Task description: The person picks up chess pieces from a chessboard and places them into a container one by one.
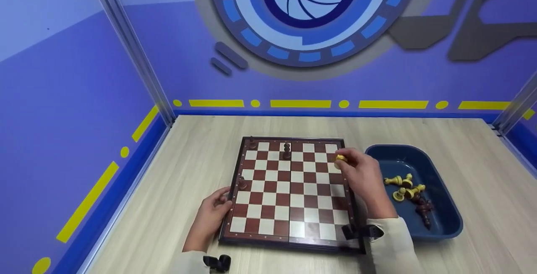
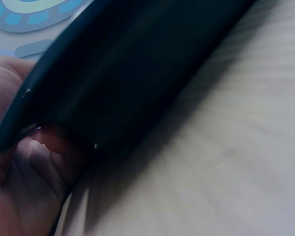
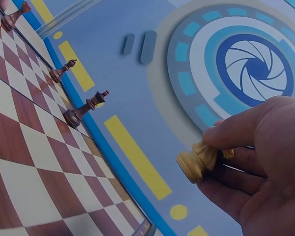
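Note:
A brown-and-white chessboard (image 1: pixel 262 199) lies on the table. My left hand (image 1: pixel 212 213) grips its left edge, thumb on the rim; in the left wrist view some fingers (image 2: pixel 64 147) curl under the board (image 2: pixel 113 73). Above the board's right edge, my right hand (image 1: pixel 363 177) pinches a yellow chess knight (image 3: pixel 201 158) between thumb and fingers, its base pointing left in the right wrist view. On the board stand a dark king (image 1: pixel 287 151) near the far side, a dark bishop (image 1: pixel 252 143) at the far left corner and a dark rook (image 1: pixel 242 182) by the left edge.
Right of the board stands a dark blue tray (image 1: pixel 451 223) holding several yellow pieces (image 1: pixel 413 191) and dark pieces (image 1: pixel 425 212) lying loose. Behind the wooden table (image 1: pixel 482 152) rises a blue printed wall (image 1: pixel 168 56), with another wall at the left.

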Action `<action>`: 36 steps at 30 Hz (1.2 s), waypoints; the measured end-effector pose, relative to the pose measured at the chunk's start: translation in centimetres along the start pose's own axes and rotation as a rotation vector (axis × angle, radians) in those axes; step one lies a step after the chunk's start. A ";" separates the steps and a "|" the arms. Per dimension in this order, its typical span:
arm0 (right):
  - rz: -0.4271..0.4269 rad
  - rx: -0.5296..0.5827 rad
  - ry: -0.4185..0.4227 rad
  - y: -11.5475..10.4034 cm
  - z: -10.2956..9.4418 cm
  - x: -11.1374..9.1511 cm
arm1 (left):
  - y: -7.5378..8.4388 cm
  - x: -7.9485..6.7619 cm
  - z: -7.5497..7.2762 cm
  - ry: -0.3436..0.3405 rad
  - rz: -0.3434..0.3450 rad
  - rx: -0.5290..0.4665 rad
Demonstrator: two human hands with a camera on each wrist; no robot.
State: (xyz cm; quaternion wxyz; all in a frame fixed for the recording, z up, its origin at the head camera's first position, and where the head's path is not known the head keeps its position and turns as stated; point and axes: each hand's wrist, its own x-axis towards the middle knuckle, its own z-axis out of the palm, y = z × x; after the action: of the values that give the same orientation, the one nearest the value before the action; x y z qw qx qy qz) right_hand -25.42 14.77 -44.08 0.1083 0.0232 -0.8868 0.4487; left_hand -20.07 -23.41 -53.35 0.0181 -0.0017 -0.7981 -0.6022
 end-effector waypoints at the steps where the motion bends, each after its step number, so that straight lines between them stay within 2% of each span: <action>1: 0.013 0.005 -0.004 0.1 -0.1 0.0 | 0.0 0.0 0.0 0.000 0.003 0.006; 4: 0.033 0.018 -0.004 0.2 -0.5 0.0 | 0.1 0.1 0.0 -0.007 0.010 0.000; 11: -0.014 0.018 0.037 0.6 -1.1 0.2 | 0.1 0.2 0.0 -0.036 0.010 0.019; 26: -0.031 -0.020 0.104 1.1 -2.9 0.1 | 0.2 0.3 -0.2 -0.020 0.019 -0.002; 36: 0.005 -0.023 0.137 1.7 -4.1 -0.1 | 0.2 0.0 0.0 -0.018 -0.004 0.015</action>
State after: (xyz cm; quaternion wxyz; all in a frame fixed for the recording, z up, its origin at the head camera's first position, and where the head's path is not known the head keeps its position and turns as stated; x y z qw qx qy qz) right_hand -24.82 19.08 -43.12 0.1679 -0.0113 -0.8824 0.4394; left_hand -20.03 -23.38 -53.11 0.0096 -0.0052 -0.8026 -0.5964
